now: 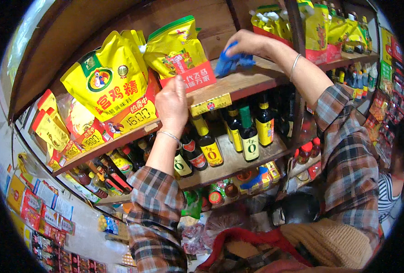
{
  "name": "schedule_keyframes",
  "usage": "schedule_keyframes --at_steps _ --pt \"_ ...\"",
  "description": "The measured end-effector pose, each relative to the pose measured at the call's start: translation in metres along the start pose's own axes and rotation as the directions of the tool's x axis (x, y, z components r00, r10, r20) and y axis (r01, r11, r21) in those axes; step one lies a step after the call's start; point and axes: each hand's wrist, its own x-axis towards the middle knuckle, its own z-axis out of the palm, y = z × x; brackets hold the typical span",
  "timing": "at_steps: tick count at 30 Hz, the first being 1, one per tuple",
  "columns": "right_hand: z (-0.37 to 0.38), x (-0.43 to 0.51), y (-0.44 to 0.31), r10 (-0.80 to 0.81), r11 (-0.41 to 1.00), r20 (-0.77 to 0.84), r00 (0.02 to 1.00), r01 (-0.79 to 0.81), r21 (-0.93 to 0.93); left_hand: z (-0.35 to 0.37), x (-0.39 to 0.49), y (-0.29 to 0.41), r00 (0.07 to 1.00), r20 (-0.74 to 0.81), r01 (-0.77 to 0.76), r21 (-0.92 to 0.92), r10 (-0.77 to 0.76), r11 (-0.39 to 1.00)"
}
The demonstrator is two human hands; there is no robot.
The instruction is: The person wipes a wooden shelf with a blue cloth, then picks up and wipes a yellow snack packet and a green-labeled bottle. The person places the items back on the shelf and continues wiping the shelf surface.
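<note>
My right hand (244, 42) holds a crumpled blue cloth (234, 61) against the wooden shelf board (256, 73), near the back panel. My left hand (172, 102) is at the shelf's front edge, its fingers gripping the end of a red display box (196, 77). In that box stands a yellow seasoning pouch (178, 47) with a green top edge. Left of my left hand, a large yellow pouch of chicken seasoning (106, 78) leans in another red display box (133, 117) with a price on its front. The fingertips of my left hand are partly hidden.
Sauce bottles stand on the lower shelf (270, 153), one with a green cap (248, 136). A dark upright post (295, 34) divides the shelving at right, with more yellow pouches (316, 27) beyond. Small pouches (51, 126) fill the left end. A person in a striped top (388, 194) is at far right.
</note>
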Motion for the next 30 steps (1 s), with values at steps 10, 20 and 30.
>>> schedule_keyframes --at_steps 10,20,30 --pt "-0.016 0.133 0.093 0.167 0.767 -0.517 0.84 -0.44 -0.467 0.003 -0.005 0.001 0.987 0.144 -0.106 0.232 0.074 0.967" --pt "0.018 0.202 0.255 0.243 0.515 -0.053 0.969 -0.176 -0.839 0.006 -0.006 -0.005 0.981 0.116 -0.173 0.19 0.153 0.967" --pt "0.042 0.171 0.179 0.233 0.918 0.114 0.966 -0.179 -0.355 0.006 -0.005 -0.003 0.986 0.099 -0.151 0.233 0.131 0.961"
